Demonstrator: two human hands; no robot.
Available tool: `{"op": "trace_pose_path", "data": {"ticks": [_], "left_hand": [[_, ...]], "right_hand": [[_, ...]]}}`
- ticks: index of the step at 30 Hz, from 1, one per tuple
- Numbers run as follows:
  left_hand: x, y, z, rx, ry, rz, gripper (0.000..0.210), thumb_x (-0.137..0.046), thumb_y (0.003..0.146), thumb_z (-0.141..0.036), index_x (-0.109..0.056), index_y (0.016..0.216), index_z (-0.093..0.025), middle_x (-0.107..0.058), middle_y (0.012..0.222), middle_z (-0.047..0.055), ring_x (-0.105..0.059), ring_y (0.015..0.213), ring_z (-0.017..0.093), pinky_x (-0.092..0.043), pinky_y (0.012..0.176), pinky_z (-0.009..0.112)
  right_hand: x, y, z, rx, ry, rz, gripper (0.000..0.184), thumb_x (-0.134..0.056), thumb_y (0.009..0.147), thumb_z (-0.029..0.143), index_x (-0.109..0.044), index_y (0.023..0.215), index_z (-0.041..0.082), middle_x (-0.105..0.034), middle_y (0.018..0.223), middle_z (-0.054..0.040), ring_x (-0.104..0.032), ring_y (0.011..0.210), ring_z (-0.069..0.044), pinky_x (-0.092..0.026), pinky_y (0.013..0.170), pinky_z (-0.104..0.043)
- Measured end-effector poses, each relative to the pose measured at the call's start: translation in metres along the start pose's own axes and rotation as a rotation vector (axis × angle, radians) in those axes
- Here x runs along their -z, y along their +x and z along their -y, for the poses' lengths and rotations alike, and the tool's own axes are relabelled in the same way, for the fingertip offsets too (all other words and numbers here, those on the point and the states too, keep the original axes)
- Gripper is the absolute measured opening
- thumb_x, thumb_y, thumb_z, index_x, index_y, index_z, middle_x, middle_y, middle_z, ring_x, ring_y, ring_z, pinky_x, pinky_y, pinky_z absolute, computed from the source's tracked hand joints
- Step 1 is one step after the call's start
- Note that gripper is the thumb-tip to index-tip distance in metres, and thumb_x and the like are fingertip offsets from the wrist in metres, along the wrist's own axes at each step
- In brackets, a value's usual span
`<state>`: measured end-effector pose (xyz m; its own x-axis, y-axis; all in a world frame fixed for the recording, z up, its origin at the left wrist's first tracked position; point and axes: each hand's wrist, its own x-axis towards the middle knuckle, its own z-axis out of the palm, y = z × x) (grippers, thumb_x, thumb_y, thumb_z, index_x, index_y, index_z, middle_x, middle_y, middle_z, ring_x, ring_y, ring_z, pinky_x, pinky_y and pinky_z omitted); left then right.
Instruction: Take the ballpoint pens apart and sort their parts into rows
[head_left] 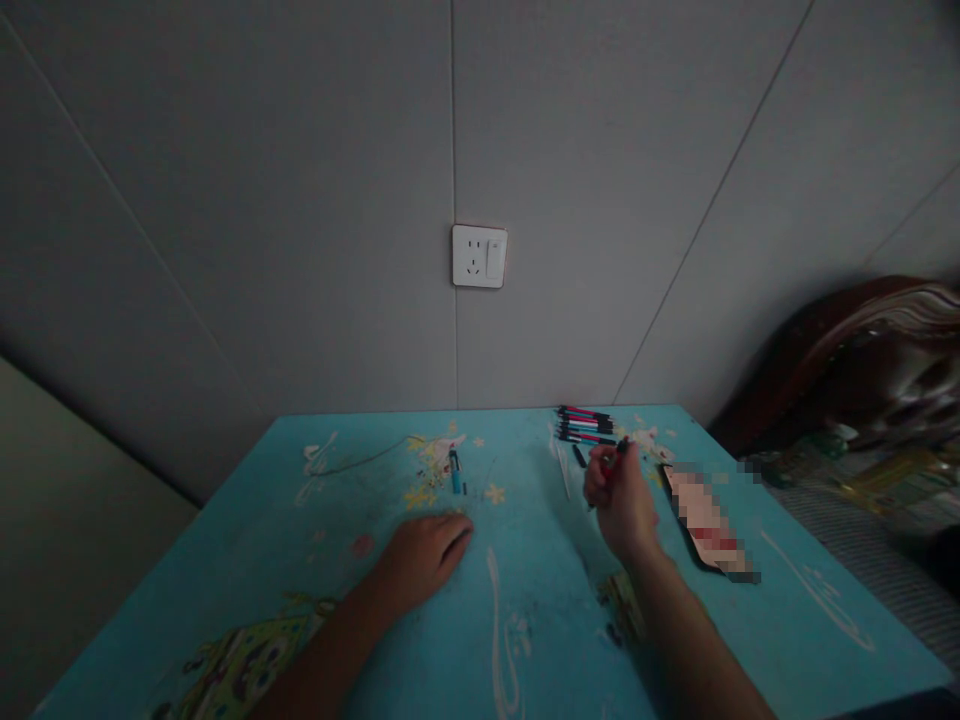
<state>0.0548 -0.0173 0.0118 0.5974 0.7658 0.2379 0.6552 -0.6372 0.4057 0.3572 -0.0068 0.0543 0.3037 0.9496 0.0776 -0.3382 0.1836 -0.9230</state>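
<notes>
My right hand (619, 500) is raised above the right side of the table, its fingers closed around a red and black pen (616, 462). Palm down on the tabletop lies my left hand (424, 555), fingers loosely bent and the thumb slightly apart, with nothing visible in it. Just beyond it are a blue pen piece with a dark end (454, 473) and a small dark piece (465, 488). Left of the right hand lie a thin white stick (563, 472) and a short black piece (579, 456). Several pens (585, 426) lie side by side near the wall.
The blue patterned table (540, 620) stands against a grey wall with a white socket and switch plate (479, 257). A flat, dark-edged item (705, 522), blurred out, lies right of my right arm. Bottles (814, 450) and brown leather furniture (885, 360) are beyond the right edge.
</notes>
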Motion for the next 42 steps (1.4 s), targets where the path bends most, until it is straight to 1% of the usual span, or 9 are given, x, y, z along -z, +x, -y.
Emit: {"op": "trace_pose_path", "data": {"ticks": [2, 5, 9, 14, 20, 23, 31, 36, 42], "left_hand": [[0.000, 0.000, 0.000, -0.001, 0.004, -0.003, 0.026, -0.041, 0.099, -0.029, -0.065, 0.105, -0.024, -0.070, 0.089, 0.003, -0.067, 0.083, 0.017, -0.050, 0.079, 0.028], [0.000, 0.000, 0.000, -0.004, 0.010, -0.011, 0.026, -0.041, 0.098, -0.029, -0.066, 0.105, -0.025, -0.070, 0.088, 0.002, -0.067, 0.082, 0.017, -0.050, 0.079, 0.027], [-0.003, -0.001, 0.001, -0.011, 0.021, -0.034, 0.025, -0.042, 0.098, -0.029, -0.066, 0.104, -0.025, -0.071, 0.089, 0.003, -0.067, 0.082, 0.017, -0.050, 0.078, 0.028], [-0.006, -0.001, 0.001, -0.018, 0.021, -0.056, 0.026, -0.041, 0.098, -0.028, -0.066, 0.105, -0.025, -0.070, 0.088, 0.003, -0.066, 0.082, 0.017, -0.051, 0.078, 0.028], [-0.002, 0.006, 0.017, 0.075, 0.126, -0.180, 0.028, -0.039, 0.100, -0.026, -0.064, 0.113, -0.023, -0.067, 0.101, 0.007, -0.062, 0.096, 0.020, -0.049, 0.088, 0.034], [-0.001, 0.016, 0.036, 0.086, 0.225, -0.233, 0.033, -0.043, 0.095, -0.015, -0.060, 0.122, -0.022, -0.065, 0.110, 0.008, -0.059, 0.105, 0.022, -0.047, 0.095, 0.037], [-0.009, 0.034, 0.061, -0.030, 0.301, -0.157, 0.056, -0.042, 0.089, -0.001, -0.050, 0.138, -0.026, -0.051, 0.143, 0.006, -0.044, 0.132, 0.022, -0.037, 0.109, 0.042], [-0.011, 0.032, 0.065, -0.034, 0.279, -0.139, 0.055, -0.044, 0.088, 0.000, -0.054, 0.135, -0.027, -0.054, 0.141, 0.003, -0.046, 0.132, 0.021, -0.036, 0.111, 0.044], [-0.011, 0.029, 0.064, -0.006, 0.300, -0.178, 0.039, -0.054, 0.089, -0.007, -0.063, 0.122, -0.024, -0.062, 0.129, 0.006, -0.051, 0.123, 0.025, -0.039, 0.106, 0.045]], "right_hand": [[0.024, 0.018, -0.004, 0.168, -0.384, -0.150, 0.041, -0.046, 0.092, 0.056, -0.065, 0.103, 0.021, -0.054, 0.071, 0.0002, -0.043, 0.053, -0.013, -0.036, 0.050, -0.024], [0.069, 0.045, -0.012, 0.419, -1.045, -0.213, 0.038, -0.043, 0.093, 0.037, -0.067, 0.113, 0.015, -0.064, 0.097, -0.0137, -0.058, 0.087, -0.024, -0.046, 0.078, -0.036], [0.112, 0.069, -0.019, 0.422, -1.467, -0.081, 0.042, -0.037, 0.094, 0.023, -0.066, 0.122, 0.014, -0.065, 0.101, -0.0153, -0.061, 0.093, -0.025, -0.045, 0.085, -0.035], [0.116, 0.085, -0.022, 0.460, -1.568, 0.127, 0.038, -0.042, 0.093, 0.024, -0.069, 0.120, 0.022, -0.070, 0.099, -0.0092, -0.063, 0.093, -0.023, -0.045, 0.085, -0.031], [0.101, 0.094, -0.032, 0.484, -1.622, 0.173, 0.032, -0.047, 0.093, 0.026, -0.071, 0.114, 0.026, -0.071, 0.111, -0.0064, -0.064, 0.100, -0.023, -0.045, 0.089, -0.032], [0.097, 0.096, -0.037, 0.487, -1.624, 0.168, 0.032, -0.048, 0.093, 0.025, -0.071, 0.114, 0.027, -0.071, 0.111, -0.0065, -0.063, 0.101, -0.023, -0.044, 0.090, -0.032], [0.101, 0.093, -0.033, 0.471, -1.672, 0.038, 0.033, -0.049, 0.092, 0.023, -0.069, 0.117, 0.022, -0.067, 0.116, -0.0105, -0.057, 0.110, -0.026, -0.039, 0.096, -0.037], [0.107, 0.087, -0.031, 0.360, -1.739, -0.052, 0.029, -0.050, 0.092, 0.029, -0.072, 0.108, 0.020, -0.069, 0.106, -0.0129, -0.059, 0.100, -0.028, -0.040, 0.088, -0.040], [0.108, 0.086, -0.033, 0.339, -1.773, -0.041, 0.029, -0.047, 0.093, 0.028, -0.070, 0.110, 0.025, -0.067, 0.111, -0.0119, -0.056, 0.106, -0.032, -0.038, 0.090, -0.047]]}}
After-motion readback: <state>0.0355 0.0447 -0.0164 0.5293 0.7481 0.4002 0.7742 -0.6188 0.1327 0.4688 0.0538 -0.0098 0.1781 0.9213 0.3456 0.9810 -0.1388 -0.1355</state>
